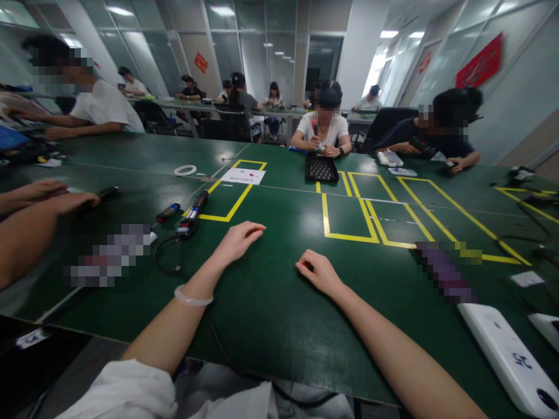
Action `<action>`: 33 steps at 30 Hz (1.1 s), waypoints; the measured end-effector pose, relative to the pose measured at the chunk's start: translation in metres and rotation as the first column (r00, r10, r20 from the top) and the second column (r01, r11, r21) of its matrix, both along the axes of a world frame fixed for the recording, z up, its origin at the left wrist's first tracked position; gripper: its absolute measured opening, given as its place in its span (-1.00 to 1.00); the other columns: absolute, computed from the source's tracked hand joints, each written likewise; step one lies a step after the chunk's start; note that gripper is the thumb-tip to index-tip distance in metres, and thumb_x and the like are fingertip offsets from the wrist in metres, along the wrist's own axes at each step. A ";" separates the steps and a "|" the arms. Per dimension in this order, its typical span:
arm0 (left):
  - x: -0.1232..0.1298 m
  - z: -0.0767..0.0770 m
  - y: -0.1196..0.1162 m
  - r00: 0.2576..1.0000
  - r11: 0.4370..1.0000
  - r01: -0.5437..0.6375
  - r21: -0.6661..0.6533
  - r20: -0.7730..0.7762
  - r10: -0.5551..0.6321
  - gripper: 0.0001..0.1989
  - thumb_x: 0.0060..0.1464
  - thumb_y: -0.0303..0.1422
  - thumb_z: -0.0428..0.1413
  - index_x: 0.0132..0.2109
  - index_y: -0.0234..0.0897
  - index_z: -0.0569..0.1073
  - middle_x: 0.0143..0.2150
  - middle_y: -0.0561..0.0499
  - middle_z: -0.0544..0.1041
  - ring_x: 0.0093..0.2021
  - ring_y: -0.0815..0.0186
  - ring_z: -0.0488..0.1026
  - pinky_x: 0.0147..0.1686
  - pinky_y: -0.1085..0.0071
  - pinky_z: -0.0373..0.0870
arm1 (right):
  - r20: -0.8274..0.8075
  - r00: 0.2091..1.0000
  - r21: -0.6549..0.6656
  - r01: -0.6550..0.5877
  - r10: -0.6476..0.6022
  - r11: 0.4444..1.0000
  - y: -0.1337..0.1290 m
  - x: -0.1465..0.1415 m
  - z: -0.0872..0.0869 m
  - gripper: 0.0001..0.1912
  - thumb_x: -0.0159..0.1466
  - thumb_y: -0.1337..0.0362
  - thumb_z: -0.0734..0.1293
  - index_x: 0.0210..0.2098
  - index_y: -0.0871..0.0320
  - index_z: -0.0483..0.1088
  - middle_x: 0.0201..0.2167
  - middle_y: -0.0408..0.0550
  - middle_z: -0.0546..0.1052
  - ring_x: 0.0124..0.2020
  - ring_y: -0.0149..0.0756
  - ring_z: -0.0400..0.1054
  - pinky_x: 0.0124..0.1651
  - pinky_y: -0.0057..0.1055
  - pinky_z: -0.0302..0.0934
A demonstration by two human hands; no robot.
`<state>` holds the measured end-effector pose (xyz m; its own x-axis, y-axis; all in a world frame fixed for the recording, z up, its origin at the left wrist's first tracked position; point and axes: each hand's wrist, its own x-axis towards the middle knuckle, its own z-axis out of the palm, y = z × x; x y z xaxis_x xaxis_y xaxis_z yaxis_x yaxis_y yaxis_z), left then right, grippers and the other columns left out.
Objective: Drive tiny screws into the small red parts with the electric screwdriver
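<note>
My left hand, with a pale bangle on its wrist, rests on the green table. Its fingers are curled together and I see nothing in them. To its right, my right hand lies in a loose fist, with a small dark gap between thumb and fingers and no object visible there. Left of my left hand lies a black and silver cylindrical tool, which looks like an electric screwdriver, with a cable. A shorter blue and black cylinder lies beside it.
Yellow tape outlines mark the tabletop. A paper sheet and a white tape ring lie farther off. Opposite, a person works over a black tray. A white device is at right; a neighbour's arm reaches in at left.
</note>
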<state>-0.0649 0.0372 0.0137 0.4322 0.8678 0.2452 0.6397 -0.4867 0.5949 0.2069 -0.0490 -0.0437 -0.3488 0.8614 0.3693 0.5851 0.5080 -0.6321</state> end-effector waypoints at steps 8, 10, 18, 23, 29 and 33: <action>0.061 -0.020 -0.047 0.874 0.791 0.483 -0.375 0.261 -0.410 -0.62 0.16 -0.24 0.10 0.08 -0.31 0.41 -0.18 -0.05 0.54 -0.21 0.31 0.47 -0.18 0.41 0.37 | 0.000 0.994 -0.031 -0.105 0.105 0.994 -0.007 -0.007 0.003 -0.65 0.26 0.30 0.33 0.03 0.07 0.29 -0.35 -0.16 0.44 -0.38 -0.38 0.32 -0.28 -0.46 0.20; 0.062 -0.023 -0.048 0.868 0.781 0.494 -0.383 0.271 -0.416 -0.60 0.16 -0.26 0.11 0.11 -0.30 0.38 -0.16 -0.05 0.54 -0.19 0.30 0.47 -0.15 0.39 0.37 | 0.029 0.993 -0.006 -0.118 0.118 0.993 -0.009 -0.009 0.004 -0.81 0.27 0.29 0.32 -0.10 0.09 0.35 -0.32 -0.12 0.46 -0.36 -0.36 0.32 -0.26 -0.45 0.20; 0.060 -0.025 -0.045 0.853 0.784 0.489 -0.383 0.400 -0.336 -0.65 0.10 -0.31 0.16 0.02 -0.32 0.36 -0.13 -0.07 0.50 -0.17 0.32 0.46 -0.13 0.35 0.40 | 0.008 0.999 -0.005 -0.054 0.054 0.999 -0.009 -0.008 0.003 -0.90 0.30 0.24 0.29 -0.21 0.12 0.33 -0.35 -0.13 0.43 -0.37 -0.37 0.32 -0.28 -0.46 0.20; 0.061 -0.024 -0.046 0.865 0.820 0.457 -0.345 0.386 -0.320 -0.75 0.04 -0.38 0.18 -0.12 -0.32 0.37 -0.20 -0.02 0.48 -0.21 0.35 0.45 -0.11 0.35 0.40 | -0.066 0.998 -0.049 -0.018 0.014 0.999 -0.004 -0.004 -0.003 -0.87 0.29 0.25 0.30 -0.18 0.13 0.35 -0.36 -0.13 0.44 -0.38 -0.38 0.33 -0.28 -0.45 0.23; 0.059 -0.025 -0.045 0.902 0.875 0.401 -0.272 0.287 -0.324 -0.83 0.09 -0.38 0.12 -0.14 -0.31 0.42 -0.20 -0.03 0.49 -0.21 0.34 0.45 -0.13 0.38 0.38 | -0.123 0.991 -0.085 -0.055 0.044 0.995 -0.003 -0.004 -0.003 -0.84 0.26 0.30 0.32 -0.15 0.12 0.34 -0.34 -0.14 0.44 -0.36 -0.38 0.34 -0.27 -0.45 0.25; 0.057 -0.023 -0.045 0.905 0.881 0.393 -0.263 0.281 -0.319 -0.83 0.13 -0.35 0.10 -0.13 -0.30 0.42 -0.20 -0.03 0.50 -0.21 0.33 0.45 -0.14 0.39 0.37 | -0.125 0.991 -0.060 -0.047 0.040 0.997 -0.005 -0.005 0.002 -0.85 0.27 0.32 0.30 -0.15 0.12 0.34 -0.30 -0.11 0.43 -0.36 -0.39 0.33 -0.26 -0.45 0.25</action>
<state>-0.0075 -0.0077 -0.0088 0.6916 0.7122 0.1199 0.2905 -0.4263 0.8567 0.2018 -0.0535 -0.0417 -0.3413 0.8691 0.3580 0.4784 0.4885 -0.7297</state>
